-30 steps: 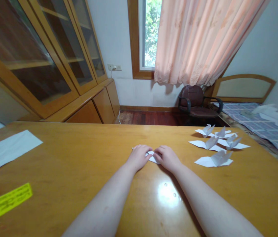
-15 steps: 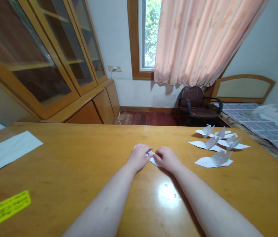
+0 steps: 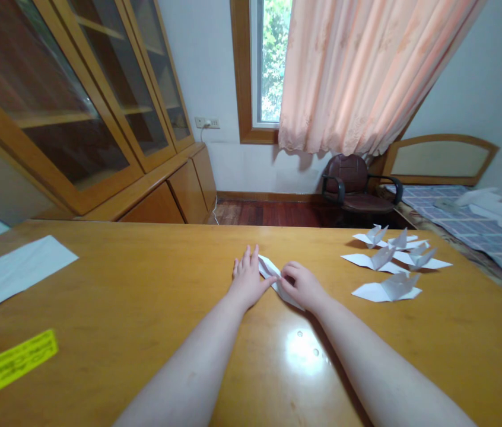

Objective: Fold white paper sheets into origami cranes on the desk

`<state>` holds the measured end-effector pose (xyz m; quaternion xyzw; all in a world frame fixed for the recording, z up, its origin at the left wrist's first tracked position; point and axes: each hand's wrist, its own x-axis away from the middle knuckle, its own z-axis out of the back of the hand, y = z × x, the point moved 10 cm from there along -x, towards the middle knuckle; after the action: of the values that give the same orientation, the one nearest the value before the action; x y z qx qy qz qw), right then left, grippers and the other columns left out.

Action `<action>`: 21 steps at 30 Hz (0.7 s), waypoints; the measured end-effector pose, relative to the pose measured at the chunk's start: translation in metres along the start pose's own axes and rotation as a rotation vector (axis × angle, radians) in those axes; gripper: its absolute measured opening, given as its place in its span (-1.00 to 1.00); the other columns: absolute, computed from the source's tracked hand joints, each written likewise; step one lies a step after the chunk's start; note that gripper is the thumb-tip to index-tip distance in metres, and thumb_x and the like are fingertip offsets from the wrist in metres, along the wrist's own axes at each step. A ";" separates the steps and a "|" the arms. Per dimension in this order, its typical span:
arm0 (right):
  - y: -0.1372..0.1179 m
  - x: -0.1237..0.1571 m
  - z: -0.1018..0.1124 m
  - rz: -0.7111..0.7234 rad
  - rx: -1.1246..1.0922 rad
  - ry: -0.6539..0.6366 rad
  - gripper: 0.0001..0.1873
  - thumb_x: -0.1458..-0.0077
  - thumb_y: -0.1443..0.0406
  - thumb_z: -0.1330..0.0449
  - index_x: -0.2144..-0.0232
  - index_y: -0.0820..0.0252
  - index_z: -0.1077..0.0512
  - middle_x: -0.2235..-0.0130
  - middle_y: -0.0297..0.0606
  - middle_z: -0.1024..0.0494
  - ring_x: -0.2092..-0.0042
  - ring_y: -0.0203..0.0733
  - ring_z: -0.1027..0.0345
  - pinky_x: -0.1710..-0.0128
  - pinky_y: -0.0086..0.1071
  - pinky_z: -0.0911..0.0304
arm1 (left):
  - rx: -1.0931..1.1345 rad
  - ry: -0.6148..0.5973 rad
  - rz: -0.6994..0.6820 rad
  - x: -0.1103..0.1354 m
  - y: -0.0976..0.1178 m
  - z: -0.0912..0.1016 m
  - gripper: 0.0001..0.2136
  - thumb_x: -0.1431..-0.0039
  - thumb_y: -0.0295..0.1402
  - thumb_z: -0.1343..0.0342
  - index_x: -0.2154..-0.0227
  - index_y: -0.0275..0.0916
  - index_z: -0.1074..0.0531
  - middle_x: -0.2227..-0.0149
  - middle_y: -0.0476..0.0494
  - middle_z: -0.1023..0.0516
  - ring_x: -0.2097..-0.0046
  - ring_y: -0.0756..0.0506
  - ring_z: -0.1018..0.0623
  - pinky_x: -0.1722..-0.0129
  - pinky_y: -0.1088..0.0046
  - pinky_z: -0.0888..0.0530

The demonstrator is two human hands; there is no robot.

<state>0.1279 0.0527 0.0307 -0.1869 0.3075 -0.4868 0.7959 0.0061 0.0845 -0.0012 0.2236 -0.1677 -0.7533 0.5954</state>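
**Two hands, one paper, five cranes**

So there's one folded paper [image 3: 267, 267] lying slantwise on the surface [image 3: 144, 326], right between two bare hands. Using that paper as my landmark: the left hand [image 3: 247, 280] is at its left side, palm down, fingers spread, so that grip is loose, with just the thumb reaching over onto the paper. The right hand [image 3: 302, 287] is at its right side, fingers curled in against it. Can't tell if that grip is actually pinching it.

Well to the right of the paper I count five white cranes [image 3: 387, 289], bunched close together. Far left of it there's one white sheet [image 3: 19, 270], plus one yellow label [image 3: 10, 369] nearer the camera. Beyond the paper, off to the right: one chair [image 3: 349, 175] and one bed [image 3: 477, 219].
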 end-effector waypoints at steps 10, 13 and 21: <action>0.004 -0.001 0.002 0.001 -0.105 0.049 -0.94 -0.04 0.34 -0.09 0.46 0.19 -0.32 0.33 -0.24 -0.38 0.29 -0.25 -0.27 0.28 -0.38 -0.24 | 0.509 -0.008 -0.065 -0.004 0.006 -0.002 -0.13 0.08 -0.38 -0.20 -0.23 -0.11 0.23 -0.19 -0.33 -0.11 0.18 -0.04 -0.50 0.04 0.29 -0.39; 0.004 -0.001 0.002 0.005 -0.115 0.059 -0.94 -0.02 0.33 -0.12 0.47 0.19 -0.31 0.33 -0.24 -0.38 0.28 -0.25 -0.28 0.29 -0.38 -0.25 | 0.648 -0.006 -0.025 -0.007 0.002 -0.004 -0.03 0.13 -0.48 -0.23 -0.23 -0.05 0.32 -0.21 -0.34 -0.08 0.25 0.00 -0.51 0.13 0.35 -0.46; 0.028 -0.001 -0.001 -0.164 -0.222 0.102 -0.87 0.01 0.31 -0.17 0.33 0.20 -0.38 0.30 -0.24 -0.44 0.31 -0.27 -0.36 0.29 -0.37 -0.31 | 0.754 0.018 0.087 -0.010 -0.010 -0.007 0.05 0.13 -0.54 -0.22 -0.21 0.00 0.49 -0.22 -0.38 -0.07 0.32 0.04 -0.54 0.29 0.49 -0.51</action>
<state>0.1457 0.0664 0.0136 -0.2732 0.3833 -0.5220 0.7113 0.0038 0.0966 -0.0105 0.4261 -0.4371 -0.6109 0.5041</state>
